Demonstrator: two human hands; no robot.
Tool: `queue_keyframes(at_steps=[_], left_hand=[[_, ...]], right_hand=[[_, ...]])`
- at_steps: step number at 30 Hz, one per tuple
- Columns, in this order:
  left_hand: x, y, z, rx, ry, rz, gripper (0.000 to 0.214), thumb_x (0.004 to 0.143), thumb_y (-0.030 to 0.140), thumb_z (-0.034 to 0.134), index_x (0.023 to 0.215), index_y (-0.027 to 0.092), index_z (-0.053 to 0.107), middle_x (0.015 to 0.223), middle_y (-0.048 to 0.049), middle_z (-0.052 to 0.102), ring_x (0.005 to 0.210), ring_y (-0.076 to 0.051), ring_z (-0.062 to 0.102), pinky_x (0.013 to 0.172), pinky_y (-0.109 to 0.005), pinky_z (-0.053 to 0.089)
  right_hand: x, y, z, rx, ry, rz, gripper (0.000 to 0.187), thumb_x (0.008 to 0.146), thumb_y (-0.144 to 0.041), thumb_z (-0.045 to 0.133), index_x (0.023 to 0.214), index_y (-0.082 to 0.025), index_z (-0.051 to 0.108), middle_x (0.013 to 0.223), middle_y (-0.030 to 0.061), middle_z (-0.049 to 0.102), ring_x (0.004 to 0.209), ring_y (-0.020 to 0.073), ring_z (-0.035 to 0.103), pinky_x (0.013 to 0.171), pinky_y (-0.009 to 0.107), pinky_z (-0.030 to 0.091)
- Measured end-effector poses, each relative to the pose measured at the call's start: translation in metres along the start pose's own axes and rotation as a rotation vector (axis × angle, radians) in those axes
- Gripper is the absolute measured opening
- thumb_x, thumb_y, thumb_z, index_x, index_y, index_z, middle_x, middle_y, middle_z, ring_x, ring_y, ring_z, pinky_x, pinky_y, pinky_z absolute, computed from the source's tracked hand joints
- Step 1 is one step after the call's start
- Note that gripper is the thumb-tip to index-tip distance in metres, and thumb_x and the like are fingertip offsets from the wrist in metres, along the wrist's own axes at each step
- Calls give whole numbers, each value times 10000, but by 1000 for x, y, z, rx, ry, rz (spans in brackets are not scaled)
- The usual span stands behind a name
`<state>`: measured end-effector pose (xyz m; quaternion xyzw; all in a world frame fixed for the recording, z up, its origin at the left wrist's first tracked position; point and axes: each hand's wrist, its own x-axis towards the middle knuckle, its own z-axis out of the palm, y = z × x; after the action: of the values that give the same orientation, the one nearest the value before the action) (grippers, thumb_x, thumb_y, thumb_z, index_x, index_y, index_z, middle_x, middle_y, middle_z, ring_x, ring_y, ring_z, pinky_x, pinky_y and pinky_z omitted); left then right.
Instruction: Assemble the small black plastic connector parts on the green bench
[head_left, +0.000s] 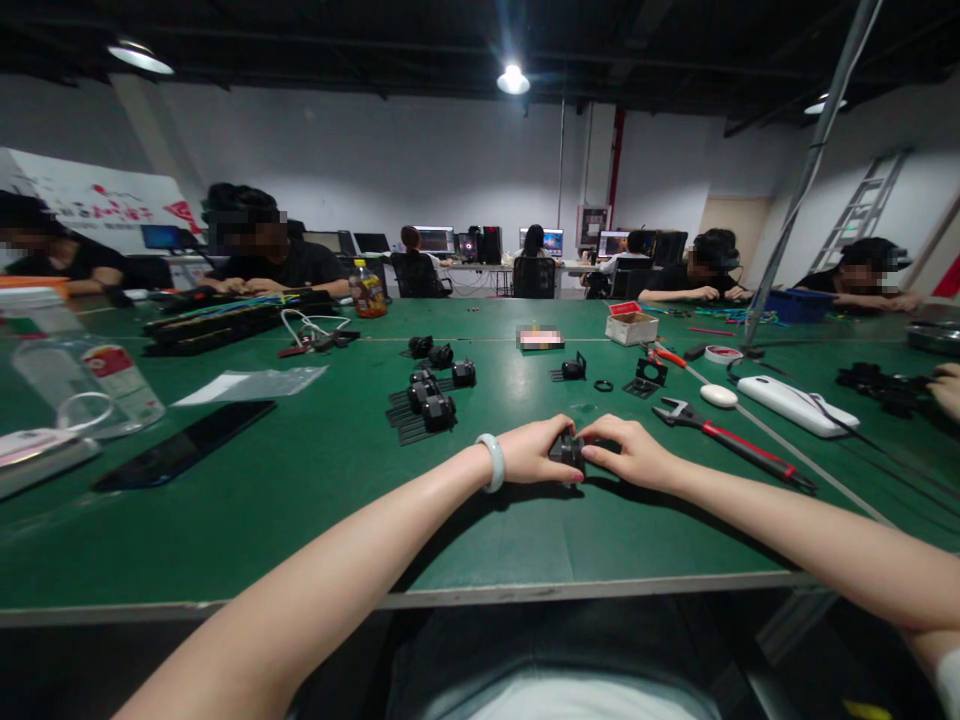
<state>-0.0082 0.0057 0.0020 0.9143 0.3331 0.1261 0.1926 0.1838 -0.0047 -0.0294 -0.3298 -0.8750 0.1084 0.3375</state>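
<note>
Low over the green table, a small black plastic part (567, 452) sits between my two hands. My left hand (534, 452), with a pale bangle at the wrist, grips it between thumb and fingers. From the other side, the thumb and fingers of my right hand (628, 455) pinch its edge; fingers hide much of its shape. Beyond my hands lie a single black part with prongs (574, 368), a black ring (603, 385) and a square black bracket with a round hole (649, 376). Several similar pronged black parts (437, 410) are grouped to the left.
An adjustable wrench (739, 442), a white oval object (719, 396) and a white power bank-like block (796, 405) lie right. A dark phone (187, 447), plastic bag (251, 384) and clear bottle (90, 370) are left. A metal pole (802, 190) rises at right; co-workers sit across.
</note>
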Motion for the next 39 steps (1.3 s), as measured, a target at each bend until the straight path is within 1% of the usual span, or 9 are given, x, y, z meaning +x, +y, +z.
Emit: queue_keyframes(at_steps=[14,19,21,25,27,33,39], left_hand=[[0,0,0,33,4,22,533,595,473,549,1002,167,391,788,-13,508,670,-146,491,554,-216,363],[0,0,1,56,11,7,552,592,479,549,1016,169,381,795,-15,508,674,-153,497,557,-220,368],[0,-1,1,65,15,12,564,589,483,550,1024,171,373,805,-17,509,684,-156,498,565,-222,371],[1,-2,1,69,10,31,546,594,481,548,1013,176,376,796,-17,509,685,-156,498,559,-219,369],[1,-3,1,67,7,38,539,594,482,548,1005,177,379,792,-16,509,684,-156,497,558,-218,369],[1,-2,1,65,12,40,541,594,484,547,1005,175,379,802,-19,509,687,-156,494,562,-220,366],[0,0,1,71,13,32,512,594,476,551,970,164,401,769,-11,505,661,-147,489,547,-215,355]], right_hand=[[0,-2,-1,-20,12,-6,217,750,-345,459,861,-187,558,806,44,587,789,166,508,715,303,385],[0,-3,-3,28,94,-20,248,729,-331,485,915,-168,505,846,57,542,791,165,501,695,294,400],[-1,-4,-5,38,117,-52,272,702,-317,518,924,-166,481,853,61,522,791,169,491,689,299,403],[-2,-7,-7,34,66,-159,371,605,-261,611,929,-175,451,909,66,483,856,185,458,752,325,384],[-3,-7,-6,22,50,-179,400,581,-237,626,932,-182,442,933,68,466,883,191,443,776,337,373],[-2,-5,-4,-6,55,-177,409,580,-221,627,939,-186,434,941,70,456,895,196,432,781,351,367],[-2,-8,-2,-20,41,-188,344,612,-221,606,911,-186,441,918,64,485,878,194,440,779,354,362]])
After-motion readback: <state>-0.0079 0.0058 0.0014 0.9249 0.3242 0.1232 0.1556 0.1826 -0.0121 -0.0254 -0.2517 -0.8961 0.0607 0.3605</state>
